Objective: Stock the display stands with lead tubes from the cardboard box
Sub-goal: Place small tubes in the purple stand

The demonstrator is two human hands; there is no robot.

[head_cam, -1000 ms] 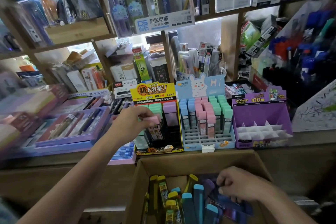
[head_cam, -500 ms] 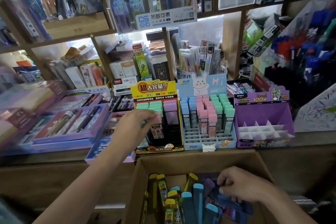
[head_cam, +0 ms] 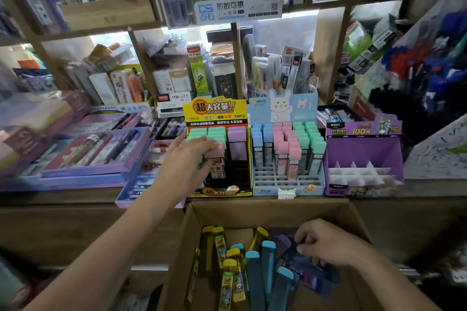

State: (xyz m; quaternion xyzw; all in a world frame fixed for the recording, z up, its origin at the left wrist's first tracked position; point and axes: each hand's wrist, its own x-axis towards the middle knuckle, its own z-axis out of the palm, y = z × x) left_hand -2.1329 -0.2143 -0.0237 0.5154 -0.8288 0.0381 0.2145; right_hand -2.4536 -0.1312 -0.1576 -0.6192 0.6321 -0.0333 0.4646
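Observation:
My left hand (head_cam: 185, 160) reaches into the black-and-yellow display stand (head_cam: 228, 188) and holds a pink-capped lead tube (head_cam: 216, 159) standing in one of its slots, with green and purple tubes behind it. My right hand (head_cam: 322, 242) is down in the open cardboard box (head_cam: 273, 208), its fingers curled among dark purple and blue lead tubes (head_cam: 310, 274). Blue-capped tubes (head_cam: 267, 262) and yellow-capped tubes (head_cam: 222, 247) also lie in the box. To the right stand a light blue stand (head_cam: 288, 182) partly filled with pastel tubes and a purple stand (head_cam: 364, 156) with empty white dividers.
Purple gift boxes of pens (head_cam: 96, 151) lie left of the stands on the wooden counter (head_cam: 63, 194). Wooden shelves (head_cam: 106, 11) crowded with packaged stationery rise behind. A rack of blue and red pens (head_cam: 429, 63) fills the right side.
My left hand has pushed the pink-capped tube further down into the black-and-yellow stand. My right hand stays among the tubes in the box, barely moved.

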